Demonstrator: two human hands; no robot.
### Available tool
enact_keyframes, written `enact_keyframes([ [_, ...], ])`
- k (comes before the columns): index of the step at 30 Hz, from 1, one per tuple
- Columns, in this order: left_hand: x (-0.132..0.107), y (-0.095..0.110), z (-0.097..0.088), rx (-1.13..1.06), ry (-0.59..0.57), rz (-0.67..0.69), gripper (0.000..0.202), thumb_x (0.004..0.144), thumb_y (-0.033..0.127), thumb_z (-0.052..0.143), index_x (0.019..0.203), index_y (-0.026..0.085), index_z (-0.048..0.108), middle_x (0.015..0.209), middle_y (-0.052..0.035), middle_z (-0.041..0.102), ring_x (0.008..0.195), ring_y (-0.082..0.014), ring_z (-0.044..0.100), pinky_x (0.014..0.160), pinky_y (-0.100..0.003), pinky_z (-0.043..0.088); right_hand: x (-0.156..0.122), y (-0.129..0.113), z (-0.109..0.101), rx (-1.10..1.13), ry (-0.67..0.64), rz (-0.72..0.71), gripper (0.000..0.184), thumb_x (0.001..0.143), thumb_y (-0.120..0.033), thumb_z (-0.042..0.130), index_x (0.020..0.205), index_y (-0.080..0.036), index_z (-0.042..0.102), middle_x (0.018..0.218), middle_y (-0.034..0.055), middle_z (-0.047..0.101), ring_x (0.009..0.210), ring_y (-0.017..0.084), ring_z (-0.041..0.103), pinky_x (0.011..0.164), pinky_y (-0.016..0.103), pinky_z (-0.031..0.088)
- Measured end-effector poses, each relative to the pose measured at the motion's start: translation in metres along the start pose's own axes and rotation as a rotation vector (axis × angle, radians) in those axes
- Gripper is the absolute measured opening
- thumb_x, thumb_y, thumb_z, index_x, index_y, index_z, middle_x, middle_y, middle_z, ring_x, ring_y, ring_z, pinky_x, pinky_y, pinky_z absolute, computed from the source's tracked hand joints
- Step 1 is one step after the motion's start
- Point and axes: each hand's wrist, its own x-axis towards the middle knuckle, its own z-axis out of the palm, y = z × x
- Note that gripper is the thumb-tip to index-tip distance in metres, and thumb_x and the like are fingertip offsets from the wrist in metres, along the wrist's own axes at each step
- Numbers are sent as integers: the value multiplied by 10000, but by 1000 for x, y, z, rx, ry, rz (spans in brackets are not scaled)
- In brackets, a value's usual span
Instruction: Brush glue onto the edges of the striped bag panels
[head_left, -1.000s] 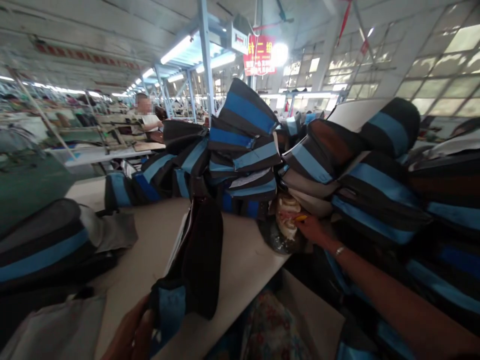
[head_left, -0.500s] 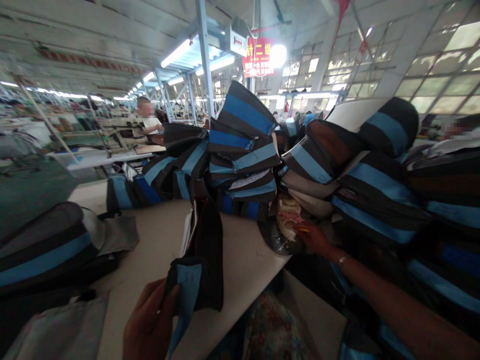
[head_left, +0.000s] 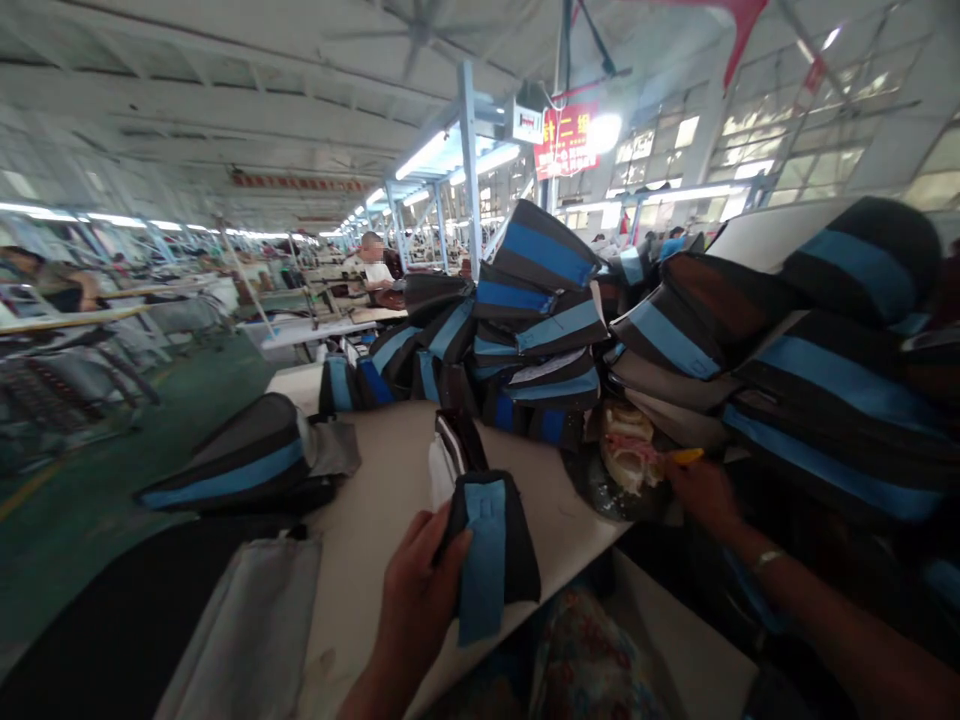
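Note:
My left hand (head_left: 424,570) is closed, thumb on top, on the edge of a dark fabric bag piece (head_left: 521,550). A light-blue strip (head_left: 482,575) runs down the piece's near face, and its white-lined opening (head_left: 442,465) faces away from me. Over at the right, my right hand (head_left: 701,495) pinches a thin tool with a yellow handle (head_left: 686,456); its working end is not clear. The hand is beside a crusted, whitish tub (head_left: 626,470) with pinkish matter in it. Under the tub lies a dark, stained round base (head_left: 581,480).
Stacked dark bags with blue bands (head_left: 551,330) line the table's (head_left: 375,480) far side and rise high on the right (head_left: 832,370). Another bag (head_left: 240,455) and grey cloth (head_left: 244,620) lie at left. People work at tables in the background.
The view has swung left, so things appear further right. The bag piece has turned, its blue strip now facing me more squarely. My right hand remains beside the tub; more yellow handle shows.

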Motion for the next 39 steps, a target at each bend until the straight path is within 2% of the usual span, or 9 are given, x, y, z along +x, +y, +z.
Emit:
enact_keyframes([
  [4, 3, 15, 5, -76, -68, 15, 269, 911, 399, 500, 1029, 222, 665, 849, -10, 594, 797, -166, 609, 751, -265, 483, -13, -54, -42, 257, 1, -172, 297, 952, -407, 465, 941, -174, 649, 763, 60, 693, 703, 212, 673, 649, 279, 507],
  [6, 5, 21, 9, -109, -77, 28, 264, 911, 394, 502, 1015, 219, 669, 847, -11, 592, 800, -168, 606, 738, -262, 480, -26, -94, -70, 634, -22, -396, 221, 937, -401, 541, 938, -195, 618, 754, 32, 661, 639, 185, 627, 607, 277, 498],
  [9, 6, 28, 14, -159, -111, 41, 251, 908, 385, 506, 965, 212, 678, 822, -9, 574, 773, -164, 597, 706, -254, 476, -48, -153, -101, 815, -116, -804, 73, 929, -271, 589, 915, -213, 629, 807, 23, 646, 687, 166, 599, 651, 287, 487],
  [14, 2, 35, 15, -228, -134, 31, 265, 922, 372, 492, 1021, 210, 677, 821, -6, 536, 764, -154, 576, 715, -249, 465, -57, -194, -97, 714, -254, -1226, 56, 935, -165, 555, 964, -196, 591, 862, 35, 660, 767, 161, 597, 726, 298, 475],
  [20, 1, 27, 5, -223, -102, -21, 270, 920, 375, 490, 1002, 215, 692, 822, -7, 542, 773, -157, 577, 715, -249, 467, -35, -169, -99, 428, -318, -1184, 42, 915, -172, 556, 927, -197, 588, 827, 27, 633, 761, 174, 567, 723, 309, 447],
  [24, 2, 25, 8, -251, -115, -20, 298, 922, 386, 494, 1094, 230, 681, 842, -9, 568, 793, -160, 584, 696, -241, 475, -45, -180, -104, 570, -296, -1127, 43, 940, -197, 549, 951, -194, 590, 856, 32, 647, 777, 162, 597, 731, 291, 466],
  [29, -3, 27, 11, -168, -68, 26, 268, 942, 365, 474, 1032, 213, 676, 802, -6, 542, 727, -139, 580, 663, -229, 485, -53, -190, -84, 703, -374, -1079, 44, 941, -199, 559, 944, -188, 601, 836, 22, 631, 730, 138, 597, 676, 252, 474],
  [35, -5, 11, 22, 366, 153, 454, 229, 935, 185, 470, 1105, 172, 624, 835, -60, 615, 734, -157, 584, 683, -271, 488, -46, -178, -95, 591, -192, -969, 81, 934, -238, 550, 871, -215, 595, 792, 22, 619, 746, 176, 588, 728, 311, 466],
  [39, -4, 12, 36, 651, 237, 674, 247, 882, 88, 486, 1097, 137, 598, 787, -61, 628, 677, -178, 563, 635, -317, 468, -54, -186, -103, 623, -318, -971, 103, 933, -236, 531, 850, -206, 584, 780, 17, 621, 691, 155, 581, 675, 283, 455],
])
